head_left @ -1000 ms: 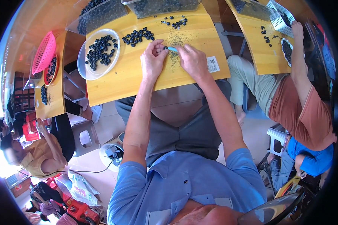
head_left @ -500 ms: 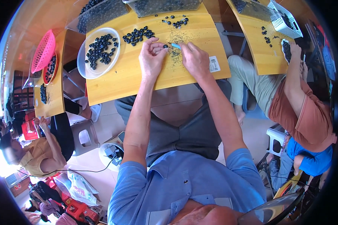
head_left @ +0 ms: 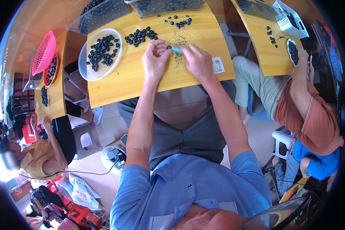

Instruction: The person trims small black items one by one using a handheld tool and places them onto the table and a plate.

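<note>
My left hand (head_left: 155, 61) pinches a small dark round bead-like ball (head_left: 169, 47) between thumb and fingers above the wooden table (head_left: 130, 82). My right hand (head_left: 197, 63) is closed round a slim light-blue-handled tool (head_left: 176, 49). The tool's front end meets the ball or lies right beside it; its tip is too small to make out. Dark crumbs (head_left: 182, 38) are scattered on the wood just beyond my hands. Left of my hands a loose cluster of dark balls (head_left: 141, 36) lies beside a round clear tray (head_left: 120, 57) that holds many more.
Clear bins (head_left: 165, 8) of dark balls stand along the far edge, with a few balls (head_left: 180, 23) before them. A white label (head_left: 218, 65) lies by my right hand. Co-workers sit at tables on both sides, near a white basket (head_left: 293, 23) and a pink basket (head_left: 45, 53).
My right hand has shifted slightly left, bringing the blue tool up to the ball, and the tool now lies flatter. My left hand has stayed almost still.
</note>
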Demonstrator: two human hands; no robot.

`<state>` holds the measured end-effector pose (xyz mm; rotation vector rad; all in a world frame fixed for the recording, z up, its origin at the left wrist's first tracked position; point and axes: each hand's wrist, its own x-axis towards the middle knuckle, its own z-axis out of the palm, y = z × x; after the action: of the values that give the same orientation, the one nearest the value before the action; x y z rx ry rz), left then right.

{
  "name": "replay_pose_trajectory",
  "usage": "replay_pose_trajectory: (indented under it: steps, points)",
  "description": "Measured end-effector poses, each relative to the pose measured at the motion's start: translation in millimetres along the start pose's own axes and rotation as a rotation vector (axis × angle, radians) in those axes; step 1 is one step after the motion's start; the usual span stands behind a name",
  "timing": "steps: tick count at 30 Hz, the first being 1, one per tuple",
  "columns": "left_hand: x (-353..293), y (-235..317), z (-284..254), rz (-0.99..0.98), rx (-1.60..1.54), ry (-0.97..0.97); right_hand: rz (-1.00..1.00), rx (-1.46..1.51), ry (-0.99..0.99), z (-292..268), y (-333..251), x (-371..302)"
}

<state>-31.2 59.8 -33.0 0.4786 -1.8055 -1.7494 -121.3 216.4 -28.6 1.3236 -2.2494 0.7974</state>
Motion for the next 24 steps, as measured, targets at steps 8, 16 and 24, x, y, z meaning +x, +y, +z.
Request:
replay_pose_trajectory:
  steps: [8, 16, 24]
  points:
    - [0, -2, -1, -0.003, -0.079, -0.011, 0.056, -0.005, -0.038, -2, -1, 0]
    - [-3, 3, -1, -0.012, -0.096, -0.010, 0.116, -0.049, -0.058, 3, 2, 1]
    - [-4, 1, -18, 0.235, 0.165, 0.105, 0.127, -0.071, -0.045, 7, 1, 1]
